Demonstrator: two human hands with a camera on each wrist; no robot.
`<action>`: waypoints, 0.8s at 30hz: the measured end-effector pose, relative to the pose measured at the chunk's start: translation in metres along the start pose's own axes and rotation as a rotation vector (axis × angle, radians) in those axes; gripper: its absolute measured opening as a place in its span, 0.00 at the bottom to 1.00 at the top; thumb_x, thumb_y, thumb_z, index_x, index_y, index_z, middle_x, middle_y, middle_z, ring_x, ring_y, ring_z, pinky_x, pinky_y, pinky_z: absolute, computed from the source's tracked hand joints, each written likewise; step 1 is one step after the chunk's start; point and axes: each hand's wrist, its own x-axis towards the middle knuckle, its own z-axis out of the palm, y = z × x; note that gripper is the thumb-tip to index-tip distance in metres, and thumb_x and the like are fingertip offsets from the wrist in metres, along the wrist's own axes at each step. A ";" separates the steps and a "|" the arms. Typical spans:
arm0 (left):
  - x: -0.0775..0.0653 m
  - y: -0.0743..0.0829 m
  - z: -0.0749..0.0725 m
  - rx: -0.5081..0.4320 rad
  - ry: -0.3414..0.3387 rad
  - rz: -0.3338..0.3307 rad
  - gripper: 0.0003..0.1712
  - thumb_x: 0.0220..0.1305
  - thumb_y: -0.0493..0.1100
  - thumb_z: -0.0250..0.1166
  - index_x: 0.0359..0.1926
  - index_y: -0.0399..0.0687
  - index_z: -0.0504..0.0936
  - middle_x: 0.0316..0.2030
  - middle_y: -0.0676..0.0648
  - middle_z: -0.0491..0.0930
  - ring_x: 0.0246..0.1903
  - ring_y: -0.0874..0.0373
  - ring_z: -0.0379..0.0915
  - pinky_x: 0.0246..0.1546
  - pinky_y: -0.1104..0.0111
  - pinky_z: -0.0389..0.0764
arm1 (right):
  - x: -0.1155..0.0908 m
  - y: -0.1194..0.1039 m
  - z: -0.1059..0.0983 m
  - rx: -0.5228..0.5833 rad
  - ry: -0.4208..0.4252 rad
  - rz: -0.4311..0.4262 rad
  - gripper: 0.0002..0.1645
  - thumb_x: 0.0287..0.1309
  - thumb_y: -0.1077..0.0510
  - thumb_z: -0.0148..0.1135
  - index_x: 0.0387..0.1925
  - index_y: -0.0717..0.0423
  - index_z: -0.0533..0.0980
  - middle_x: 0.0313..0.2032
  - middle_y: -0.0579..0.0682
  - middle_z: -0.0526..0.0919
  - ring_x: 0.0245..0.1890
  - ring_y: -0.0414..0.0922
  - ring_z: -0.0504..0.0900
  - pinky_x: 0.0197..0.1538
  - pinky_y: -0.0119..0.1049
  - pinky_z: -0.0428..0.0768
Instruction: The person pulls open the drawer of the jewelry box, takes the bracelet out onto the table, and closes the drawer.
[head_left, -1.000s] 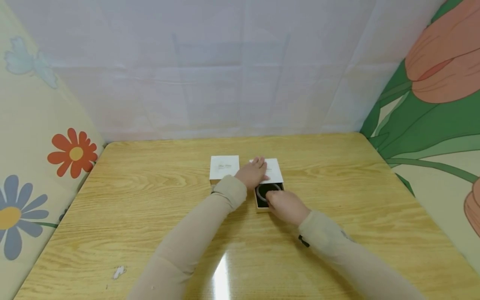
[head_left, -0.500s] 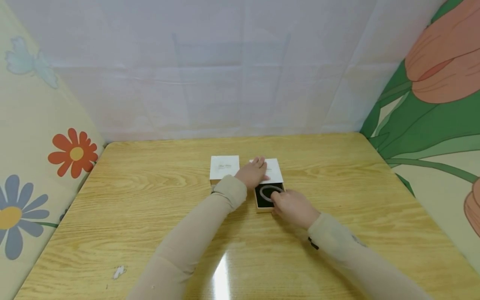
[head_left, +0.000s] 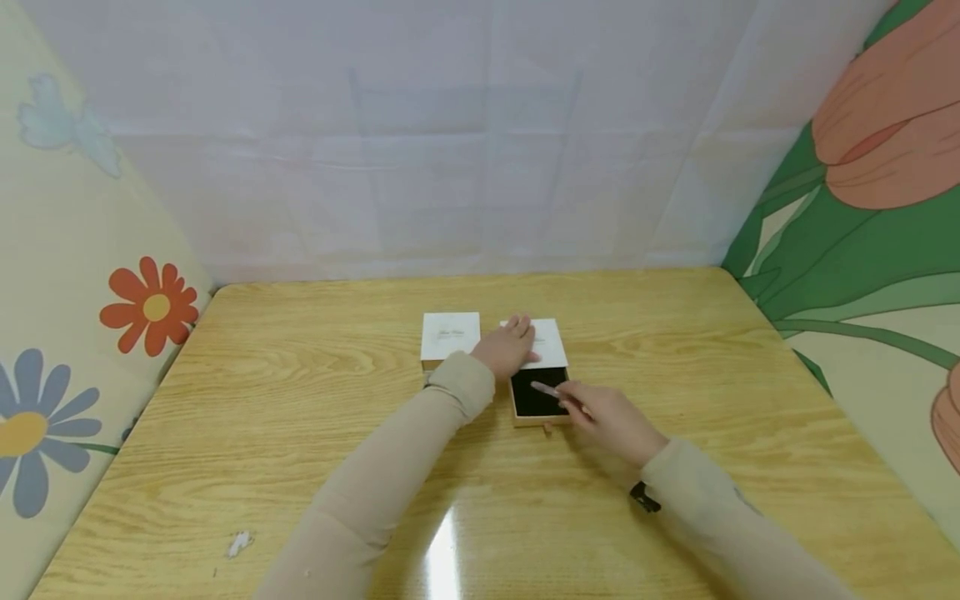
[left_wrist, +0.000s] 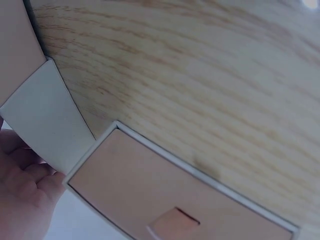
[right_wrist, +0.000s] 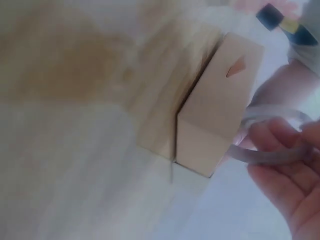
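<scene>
My right hand pinches a greyish bangle and holds it over the pulled-out, black-lined drawer of the right-hand box. In the right wrist view the bangle shows as a ring between thumb and fingers, beside the drawer's pink outer wall. My left hand rests on that box's white lid, near its left side. The left wrist view has the hand against the white sleeve of the box.
A second white box stands just left, its lid printed with small lettering. Its pink drawer front, with a pull tab, sits inside the sleeve. Both boxes are on a wooden table; a white cloth hangs behind.
The right hand has raised the bangle off the black lining and drawn it rightward; the ring now appears edge-on. The left hand stays on the lid.
</scene>
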 end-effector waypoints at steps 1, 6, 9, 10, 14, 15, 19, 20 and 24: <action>0.000 0.000 0.000 0.002 0.003 0.000 0.34 0.77 0.53 0.43 0.73 0.34 0.54 0.74 0.36 0.47 0.73 0.44 0.42 0.72 0.61 0.49 | -0.002 0.001 0.000 0.036 0.031 0.023 0.10 0.56 0.74 0.63 0.42 0.70 0.78 0.33 0.57 0.85 0.28 0.45 0.83 0.30 0.35 0.83; 0.002 -0.002 0.002 0.006 0.007 0.003 0.34 0.77 0.52 0.42 0.73 0.34 0.54 0.74 0.36 0.47 0.73 0.44 0.42 0.72 0.61 0.49 | -0.009 0.006 0.000 0.252 0.157 0.102 0.12 0.57 0.78 0.59 0.44 0.75 0.77 0.35 0.62 0.85 0.35 0.54 0.86 0.38 0.40 0.86; 0.004 -0.002 0.003 0.003 0.012 0.008 0.34 0.77 0.53 0.43 0.72 0.33 0.55 0.73 0.35 0.48 0.73 0.44 0.42 0.72 0.61 0.49 | -0.013 0.007 0.000 0.389 0.193 0.161 0.12 0.59 0.78 0.57 0.45 0.77 0.76 0.35 0.63 0.85 0.35 0.48 0.86 0.39 0.35 0.85; 0.004 -0.002 0.004 0.002 0.013 0.009 0.34 0.77 0.53 0.43 0.72 0.33 0.55 0.73 0.35 0.48 0.73 0.43 0.42 0.72 0.61 0.49 | -0.014 0.008 0.000 0.429 0.201 0.183 0.12 0.59 0.78 0.56 0.45 0.78 0.76 0.35 0.64 0.85 0.36 0.45 0.86 0.39 0.33 0.85; 0.003 -0.001 0.004 0.000 0.022 0.013 0.34 0.77 0.52 0.43 0.72 0.32 0.56 0.73 0.34 0.49 0.72 0.43 0.44 0.72 0.60 0.50 | -0.017 0.009 -0.001 0.560 0.227 0.280 0.13 0.62 0.76 0.54 0.48 0.81 0.74 0.38 0.69 0.83 0.37 0.37 0.84 0.39 0.31 0.84; 0.002 -0.001 0.003 0.002 0.018 0.012 0.34 0.77 0.52 0.43 0.72 0.32 0.56 0.73 0.34 0.49 0.72 0.42 0.43 0.72 0.60 0.49 | -0.018 0.009 -0.001 0.590 0.232 0.308 0.13 0.63 0.76 0.53 0.48 0.81 0.73 0.38 0.70 0.83 0.37 0.36 0.84 0.39 0.31 0.84; 0.000 0.000 0.001 0.010 0.006 0.009 0.34 0.77 0.52 0.42 0.72 0.32 0.55 0.73 0.35 0.48 0.73 0.43 0.43 0.72 0.61 0.48 | -0.018 0.010 -0.004 0.690 0.267 0.425 0.15 0.67 0.71 0.52 0.51 0.82 0.72 0.41 0.72 0.81 0.36 0.36 0.85 0.39 0.31 0.84; 0.000 0.001 0.001 0.013 0.001 0.007 0.34 0.77 0.52 0.41 0.72 0.32 0.54 0.73 0.35 0.47 0.73 0.43 0.42 0.72 0.61 0.48 | -0.018 0.010 -0.005 0.707 0.279 0.451 0.16 0.68 0.71 0.52 0.51 0.82 0.72 0.42 0.72 0.81 0.36 0.36 0.85 0.39 0.31 0.84; 0.000 0.000 0.001 0.006 -0.004 0.000 0.34 0.77 0.53 0.40 0.73 0.33 0.53 0.74 0.35 0.46 0.73 0.44 0.41 0.73 0.61 0.47 | -0.017 0.012 -0.008 0.739 0.310 0.538 0.18 0.69 0.69 0.51 0.54 0.82 0.70 0.44 0.73 0.81 0.36 0.34 0.84 0.40 0.31 0.84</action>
